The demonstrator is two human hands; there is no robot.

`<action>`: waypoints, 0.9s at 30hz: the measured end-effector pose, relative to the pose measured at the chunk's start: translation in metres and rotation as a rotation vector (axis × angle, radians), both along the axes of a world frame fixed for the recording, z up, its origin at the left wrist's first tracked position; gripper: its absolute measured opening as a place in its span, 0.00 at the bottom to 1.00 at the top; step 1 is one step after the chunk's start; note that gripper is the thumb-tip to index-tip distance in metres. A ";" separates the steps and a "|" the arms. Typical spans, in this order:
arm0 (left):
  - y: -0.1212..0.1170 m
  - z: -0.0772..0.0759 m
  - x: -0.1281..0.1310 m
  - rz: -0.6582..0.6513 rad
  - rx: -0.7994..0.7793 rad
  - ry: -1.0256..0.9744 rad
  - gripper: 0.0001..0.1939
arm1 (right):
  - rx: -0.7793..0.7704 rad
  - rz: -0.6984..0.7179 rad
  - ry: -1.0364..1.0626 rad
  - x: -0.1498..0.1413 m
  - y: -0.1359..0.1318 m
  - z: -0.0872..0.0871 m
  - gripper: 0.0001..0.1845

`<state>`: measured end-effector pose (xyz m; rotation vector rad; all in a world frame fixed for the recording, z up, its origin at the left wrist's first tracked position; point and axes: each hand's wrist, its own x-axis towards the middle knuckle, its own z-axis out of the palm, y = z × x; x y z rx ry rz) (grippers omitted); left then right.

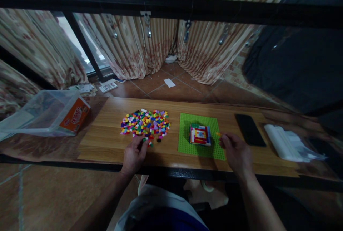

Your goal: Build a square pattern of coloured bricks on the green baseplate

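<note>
A wide heap of small multicoloured toy bricks (146,122) lies on the wooden tabletop. At its near edge, my left hand (134,154) has thumb and fingers pinched at a small green brick (145,139). To the right, a green studded baseplate (184,145) carries a low, square build of red, white, blue and yellow bricks (199,135). My right hand (237,152) hovers at the baseplate's right edge, a small yellow brick (218,134) between its fingertips. That hand is apart from the build, and its curled fingers are partly hidden.
On the left stands a clear plastic bin (50,114) with an orange label. A black phone-like slab (250,130) lies to the right, beside a white packet (282,141) in clear plastic. Behind the table, a dark metal bar (171,6) crosses before striped curtains (155,48).
</note>
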<state>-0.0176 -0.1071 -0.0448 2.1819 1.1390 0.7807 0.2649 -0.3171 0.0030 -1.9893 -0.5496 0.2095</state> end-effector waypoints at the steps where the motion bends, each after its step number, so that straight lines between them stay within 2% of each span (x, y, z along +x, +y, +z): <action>1: 0.000 0.000 0.000 0.001 0.003 0.006 0.15 | -0.040 0.020 -0.092 0.003 0.003 0.000 0.24; 5: -0.001 -0.001 0.000 0.010 0.023 0.018 0.15 | -0.004 0.105 -0.273 0.013 0.025 -0.006 0.22; 11: 0.001 -0.006 0.001 -0.001 0.066 0.024 0.14 | 0.027 0.163 -0.122 0.029 0.054 -0.030 0.23; 17: 0.002 -0.010 0.000 -0.006 0.122 0.014 0.14 | 0.004 0.150 -0.046 0.038 0.056 -0.046 0.22; 27: 0.002 -0.011 0.001 -0.009 0.152 0.007 0.14 | 0.005 0.183 0.016 0.049 0.060 -0.046 0.16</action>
